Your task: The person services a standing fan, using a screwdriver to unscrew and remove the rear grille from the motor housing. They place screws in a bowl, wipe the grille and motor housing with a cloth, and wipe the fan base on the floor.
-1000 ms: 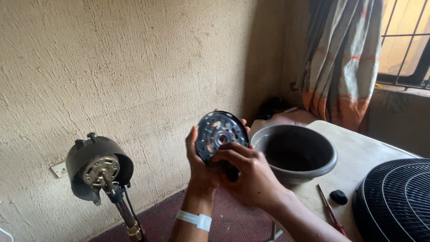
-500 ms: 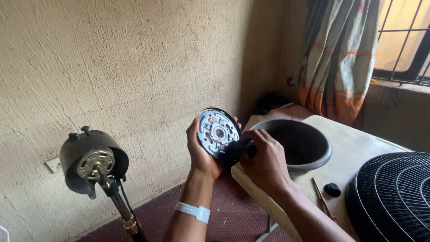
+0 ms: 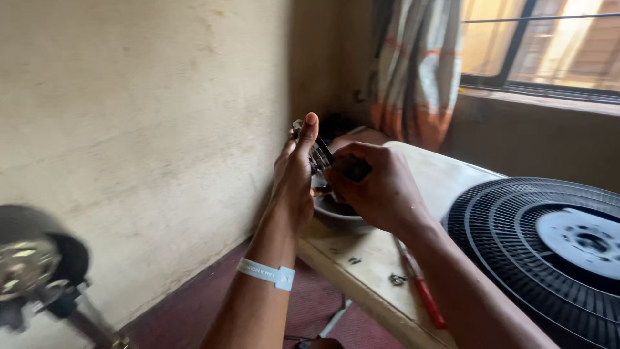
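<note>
At the far left, the fan motor on its stand (image 3: pixel 32 268) was standing near the wall, blurred and half out of view. The left hand (image 3: pixel 294 171) was closed around the round motor part (image 3: pixel 316 152), holding it on edge in the air above the grey bowl (image 3: pixel 342 210), with the thumb pressed up along its rim. The right hand (image 3: pixel 378 187) was curled against the same part from the other side; I could not tell if its fingers held something small, because they were hiding it.

I judged that the grip was the weak point: the part was held only by its rim, so a hard twist could make it slip and fall on the bowl or the table (image 3: pixel 452 178). Small nuts (image 3: pixel 395 279) were lying loose near the table edge beside the red-handled screwdriver (image 3: pixel 423 294), and a forearm could easily push them to the floor. The black fan grille (image 3: pixel 516 232) lay at the right, close to the right elbow.
</note>
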